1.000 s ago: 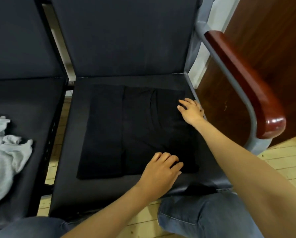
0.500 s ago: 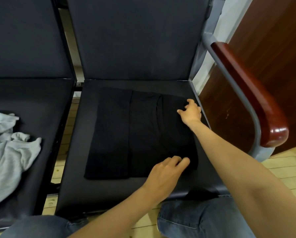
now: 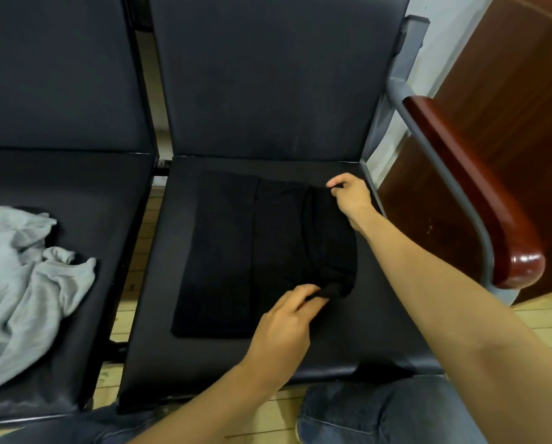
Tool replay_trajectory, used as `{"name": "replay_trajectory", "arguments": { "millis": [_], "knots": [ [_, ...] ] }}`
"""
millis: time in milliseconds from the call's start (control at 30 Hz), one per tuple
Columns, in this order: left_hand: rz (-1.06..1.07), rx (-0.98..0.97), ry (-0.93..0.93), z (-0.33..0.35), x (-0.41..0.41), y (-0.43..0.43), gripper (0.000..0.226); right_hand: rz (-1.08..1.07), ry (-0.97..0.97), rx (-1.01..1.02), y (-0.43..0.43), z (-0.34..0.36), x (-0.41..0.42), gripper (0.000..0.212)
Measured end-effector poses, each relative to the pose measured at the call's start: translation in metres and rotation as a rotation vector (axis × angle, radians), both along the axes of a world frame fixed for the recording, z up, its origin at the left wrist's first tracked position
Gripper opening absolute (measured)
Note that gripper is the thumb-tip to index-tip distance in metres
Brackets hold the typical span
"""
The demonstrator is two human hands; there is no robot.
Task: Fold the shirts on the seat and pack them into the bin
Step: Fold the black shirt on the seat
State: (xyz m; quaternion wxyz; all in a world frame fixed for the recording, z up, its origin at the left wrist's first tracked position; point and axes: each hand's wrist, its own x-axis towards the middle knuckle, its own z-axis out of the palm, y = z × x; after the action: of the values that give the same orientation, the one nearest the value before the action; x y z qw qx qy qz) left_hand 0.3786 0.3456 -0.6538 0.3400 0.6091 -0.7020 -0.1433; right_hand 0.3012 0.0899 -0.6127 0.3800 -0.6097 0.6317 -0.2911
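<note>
Left hand (image 3: 284,318) and right hand (image 3: 351,195) each pinch a right-edge corner of the part-folded black fabric shirt (image 3: 223,251); best lifted evenly, folded leftward.

Gray shirt (image 3: 27,283) cut by left edge; left hand (image 3: 281,325) fingertips blurred.

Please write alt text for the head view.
The left hand and right hand pinch the right edge of a partly folded black shirt on a dark seat. A crumpled grey shirt lies on the neighbouring seat.

Part-folded black fabric shirt (image 3: 220,251) on dark padded seat (image 3: 152,331), right edge apparently raised; grey fabric shirt (image 3: 27,283) (crumpled) on neighbouring seat (image 3: 75,187).
</note>
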Motion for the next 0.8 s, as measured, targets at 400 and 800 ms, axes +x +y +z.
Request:
{"name": "replay_trajectory", "arguments": {
  "millis": [400,800],
  "knots": [
    [0.212,0.375,-0.201,0.005,0.04,0.048,0.049,0.507,0.037,0.12,0.035,-0.008,0.097,0.045],
    [0.464,0.414,-0.016,0.012,0.07,0.017,0.035,0.511,0.392,-0.252,0.053,-0.046,0.058,0.04]
  ]
}}
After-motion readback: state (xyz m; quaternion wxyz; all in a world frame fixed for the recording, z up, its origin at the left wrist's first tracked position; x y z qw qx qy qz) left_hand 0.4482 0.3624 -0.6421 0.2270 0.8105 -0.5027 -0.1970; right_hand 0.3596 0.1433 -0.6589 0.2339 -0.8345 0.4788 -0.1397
